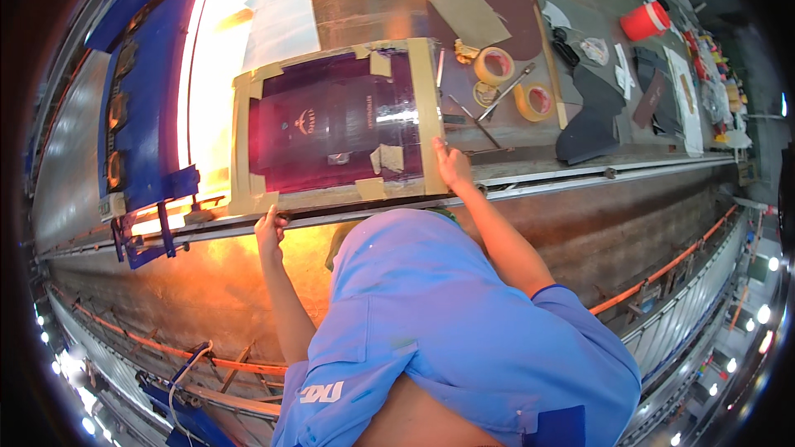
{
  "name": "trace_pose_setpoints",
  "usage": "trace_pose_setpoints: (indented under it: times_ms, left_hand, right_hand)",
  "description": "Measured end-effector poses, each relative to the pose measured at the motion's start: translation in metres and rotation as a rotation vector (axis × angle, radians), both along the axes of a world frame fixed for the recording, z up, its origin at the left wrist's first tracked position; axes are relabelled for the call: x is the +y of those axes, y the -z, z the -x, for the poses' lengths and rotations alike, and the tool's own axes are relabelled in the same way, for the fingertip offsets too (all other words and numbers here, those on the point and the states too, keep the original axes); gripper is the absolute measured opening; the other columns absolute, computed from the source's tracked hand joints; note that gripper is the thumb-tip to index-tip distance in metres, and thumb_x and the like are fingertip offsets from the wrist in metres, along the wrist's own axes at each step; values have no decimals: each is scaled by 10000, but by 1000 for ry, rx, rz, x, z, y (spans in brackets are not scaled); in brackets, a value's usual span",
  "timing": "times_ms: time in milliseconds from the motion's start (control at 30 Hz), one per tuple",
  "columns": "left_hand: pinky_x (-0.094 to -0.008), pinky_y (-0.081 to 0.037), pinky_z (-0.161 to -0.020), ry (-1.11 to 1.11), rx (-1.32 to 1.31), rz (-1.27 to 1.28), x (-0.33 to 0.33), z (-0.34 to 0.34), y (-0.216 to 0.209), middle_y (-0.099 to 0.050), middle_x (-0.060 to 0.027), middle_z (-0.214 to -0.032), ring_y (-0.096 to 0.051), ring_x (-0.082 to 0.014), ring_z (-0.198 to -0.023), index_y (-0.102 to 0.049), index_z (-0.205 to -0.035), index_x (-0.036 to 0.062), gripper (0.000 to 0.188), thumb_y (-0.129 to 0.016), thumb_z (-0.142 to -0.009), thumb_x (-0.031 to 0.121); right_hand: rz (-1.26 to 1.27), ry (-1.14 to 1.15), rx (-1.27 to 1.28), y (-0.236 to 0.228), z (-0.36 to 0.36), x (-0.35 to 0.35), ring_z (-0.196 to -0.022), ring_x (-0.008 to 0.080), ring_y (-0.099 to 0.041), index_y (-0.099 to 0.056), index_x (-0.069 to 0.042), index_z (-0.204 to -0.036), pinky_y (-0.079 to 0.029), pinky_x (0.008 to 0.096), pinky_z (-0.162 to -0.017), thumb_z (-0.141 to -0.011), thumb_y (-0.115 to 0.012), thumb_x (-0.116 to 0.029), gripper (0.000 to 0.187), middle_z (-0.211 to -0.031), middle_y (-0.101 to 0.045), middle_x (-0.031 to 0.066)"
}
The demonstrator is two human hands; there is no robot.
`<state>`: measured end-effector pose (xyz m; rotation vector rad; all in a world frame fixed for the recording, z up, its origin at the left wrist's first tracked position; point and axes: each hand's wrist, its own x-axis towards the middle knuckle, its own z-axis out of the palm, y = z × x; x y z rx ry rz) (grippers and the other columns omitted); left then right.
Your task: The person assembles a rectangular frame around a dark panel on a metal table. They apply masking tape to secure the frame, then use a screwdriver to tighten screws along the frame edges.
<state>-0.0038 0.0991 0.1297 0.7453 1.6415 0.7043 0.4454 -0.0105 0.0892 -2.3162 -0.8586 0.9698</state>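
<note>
Closest to the camera, at the lower edge, a blue shirt [464,339] covers the person's body, and two bare forearms go up from it toward a long metal table [580,165]. On the near edge of this table lies a flat screen frame [335,120], with a dark purple middle and with tan tape all around its border and in small patches on the surface. The left hand [269,230] is at the near left corner of the frame, with the fingers curled over the table rail just under the taped edge; how tightly they close I cannot tell, because the fingertips are hidden behind the edge. The right hand [451,165] is at the near right corner, laid mostly flat and open on the tape strip, the fingers stretched and touching the tape, holding nothing. To the left of the frame stands a blue machine part [145,91], and a strong orange and white glare shines between it and the frame. Just beyond the right hand, some thin metal tools [497,99] lie on the table, and near them two rolls of tape [513,83], one behind the other. Behind the frame a pale sheet [281,21] lies, and right of it a tan card [468,8] rests upon a dark brown sheet [517,0]. Farther right are dark cut pieces [592,116], and far away a red cup [646,21] with a white rim.
</note>
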Motion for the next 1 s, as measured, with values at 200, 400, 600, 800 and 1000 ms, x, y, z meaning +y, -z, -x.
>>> trace_pose_setpoints:
  times_ms: [200,400,600,800,1000]
  left_hand:
    - [-190,-279,-353,-59,52,4,-8,6,7,-579,-20,-600,-397,-42,-380,-587,-797,94,284,-709,-943,305]
    - [-204,-273,-373,21,14,-60,-14,4,10,-511,24,-579,-365,-31,-406,-675,-1002,55,220,-666,-975,274]
    - [-223,-370,-482,-82,224,-272,-49,-27,-43,-544,11,-683,-478,-64,-542,-588,-1211,69,333,-678,-961,271]
    - [-265,-436,-708,182,163,-363,-101,-114,-97,-681,-19,-853,-671,-125,-750,-627,-1243,65,324,-622,-984,260]
    - [-326,-492,-896,809,14,-358,-152,-217,-90,-677,-33,-1156,-625,-139,-1089,-640,-1266,71,342,-678,-941,173]
  right_hand:
    - [49,-133,45,-32,-44,-6,-841,376,-702,-685,2,-829,-528,424,-781,-956,-418,-696,758,-822,-711,242]
    - [-320,88,-689,-17,-193,-29,-1121,366,-574,-477,-75,-1214,-470,447,-920,-780,-809,-198,560,-1256,-562,153]
    - [-155,-106,-734,20,-244,-34,-1246,329,-564,-357,-111,-1462,-468,451,-954,-826,-759,-215,761,-1391,-560,92]
    - [-579,298,66,-67,-180,-87,-1013,186,-667,-358,-77,-1489,-499,321,-913,-901,-719,-92,690,-1107,-716,127]
    - [-637,296,873,-120,-46,-104,-955,147,-641,-357,-66,-1496,-500,292,-919,-945,-611,-35,608,-1035,-700,92]
